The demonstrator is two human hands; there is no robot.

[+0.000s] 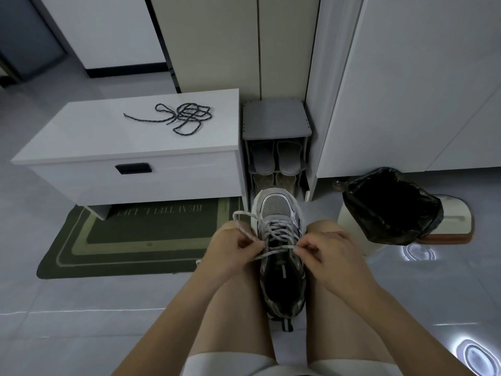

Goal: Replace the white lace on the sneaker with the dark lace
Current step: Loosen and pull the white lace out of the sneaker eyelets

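A grey and black sneaker rests between my knees with its toe pointing away from me. The white lace crosses its eyelets, and a loose loop of it arcs out to the left. My left hand pinches the lace at the sneaker's left side. My right hand pinches the lace end at the right side. The dark lace lies in a loose tangle on top of the white bench, far from both hands.
A grey shoe rack with slippers stands just beyond the sneaker. A bin with a black bag sits at the right. A green doormat lies at the left under the bench. Cabinets line the back.
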